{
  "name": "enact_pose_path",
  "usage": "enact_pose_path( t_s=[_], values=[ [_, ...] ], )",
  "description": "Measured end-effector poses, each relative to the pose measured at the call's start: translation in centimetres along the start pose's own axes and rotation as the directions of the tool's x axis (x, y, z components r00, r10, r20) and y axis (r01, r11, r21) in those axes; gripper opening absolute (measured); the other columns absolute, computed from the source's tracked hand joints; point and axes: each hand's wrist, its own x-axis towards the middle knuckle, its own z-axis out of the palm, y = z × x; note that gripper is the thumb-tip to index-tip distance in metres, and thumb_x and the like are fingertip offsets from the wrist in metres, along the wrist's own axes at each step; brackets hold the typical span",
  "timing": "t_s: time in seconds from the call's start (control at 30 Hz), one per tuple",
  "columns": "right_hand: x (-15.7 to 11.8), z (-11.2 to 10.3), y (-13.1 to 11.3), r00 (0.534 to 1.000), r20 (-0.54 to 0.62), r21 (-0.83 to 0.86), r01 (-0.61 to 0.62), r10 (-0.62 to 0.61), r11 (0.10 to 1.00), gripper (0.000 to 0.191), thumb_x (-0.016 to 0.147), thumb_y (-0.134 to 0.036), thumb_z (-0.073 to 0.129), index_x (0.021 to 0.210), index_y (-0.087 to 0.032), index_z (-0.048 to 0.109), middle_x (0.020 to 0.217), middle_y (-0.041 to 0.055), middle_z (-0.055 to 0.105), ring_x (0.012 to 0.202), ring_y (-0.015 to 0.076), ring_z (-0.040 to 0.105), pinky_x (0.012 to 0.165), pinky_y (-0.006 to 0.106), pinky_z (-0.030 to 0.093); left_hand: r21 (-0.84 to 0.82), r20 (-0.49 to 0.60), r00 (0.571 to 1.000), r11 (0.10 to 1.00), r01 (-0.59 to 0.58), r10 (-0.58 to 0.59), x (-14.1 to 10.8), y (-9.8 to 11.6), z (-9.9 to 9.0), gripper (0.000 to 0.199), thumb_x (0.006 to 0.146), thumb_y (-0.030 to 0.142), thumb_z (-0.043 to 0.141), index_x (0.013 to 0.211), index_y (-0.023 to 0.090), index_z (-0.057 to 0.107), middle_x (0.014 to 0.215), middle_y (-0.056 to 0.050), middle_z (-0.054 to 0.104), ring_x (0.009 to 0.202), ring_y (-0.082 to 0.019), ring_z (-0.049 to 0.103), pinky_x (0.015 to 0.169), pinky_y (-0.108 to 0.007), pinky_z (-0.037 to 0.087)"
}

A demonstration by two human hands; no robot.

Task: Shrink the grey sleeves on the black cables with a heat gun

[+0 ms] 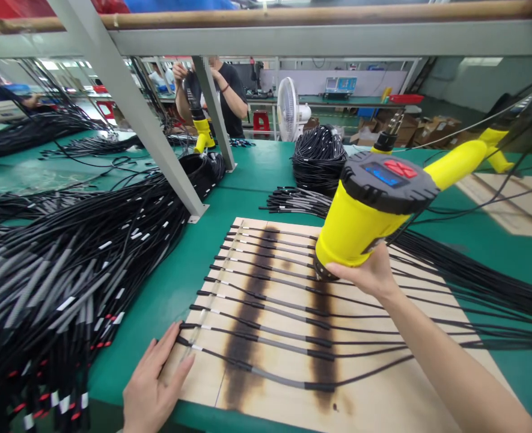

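Observation:
A yellow heat gun with a dark grey cap and a small display is in my right hand, its nozzle pointing down over the cables. Under it lies a pale wooden board with two dark scorched bands. Several black cables with grey sleeves run across the board side by side, their left ends resting in a narrow strip. My left hand lies at the board's near left corner, fingers spread, close to the end of the nearest cable. Whether its fingertips touch that cable, I cannot tell.
A large heap of black cables covers the left of the green table. Behind the board sit a coiled bundle and a short cable bundle. Slanted metal posts rise nearby. A co-worker stands beyond, near a fan.

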Motion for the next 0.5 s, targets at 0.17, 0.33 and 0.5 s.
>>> enact_pose_path(
  t_s=[0.17, 0.33, 0.5],
  values=[
    [1.8, 0.3, 0.6, 0.994, -0.063, 0.074, 0.092, -0.087, 0.993, 0.069, 0.052, -0.031, 0.082, 0.106, -0.026, 0.039, 0.097, 0.0060, 0.063, 0.086, 0.0255, 0.064, 0.080, 0.044, 0.054, 0.003, -0.005, 1.000, 1.000, 0.022, -0.022, 0.0, 0.0, 0.0, 0.057, 0.079, 0.049, 0.047, 0.131, 0.026, 0.044, 0.130, -0.003, 0.052, 0.120, -0.031, 0.047, 0.105, -0.048, 0.035],
    [1.1, 0.0, 0.8, 0.999, 0.023, 0.034, 0.034, -0.035, 0.999, 0.065, 0.054, -0.028, 0.082, 0.106, -0.024, 0.043, 0.102, 0.0073, 0.062, 0.091, 0.0262, 0.063, 0.085, 0.046, 0.052, 0.019, -0.032, 0.998, 0.999, 0.047, -0.046, -0.1, -0.4, 0.2, 0.056, 0.077, 0.049, 0.049, 0.129, 0.030, 0.045, 0.126, -0.001, 0.056, 0.119, -0.031, 0.048, 0.103, -0.047, 0.037],
    [1.9, 0.3, 0.7, 0.994, -0.021, 0.133, 0.105, -0.104, 0.985, 0.072, 0.054, -0.023, 0.081, 0.111, -0.027, 0.036, 0.096, 0.0047, 0.063, 0.082, 0.0247, 0.065, 0.077, 0.044, 0.055, 0.035, -0.030, 0.999, 0.999, 0.037, -0.036, -0.1, -0.4, 0.1, 0.055, 0.079, 0.049, 0.047, 0.130, 0.030, 0.044, 0.128, -0.001, 0.054, 0.120, -0.032, 0.046, 0.100, -0.048, 0.040]
  ],
)
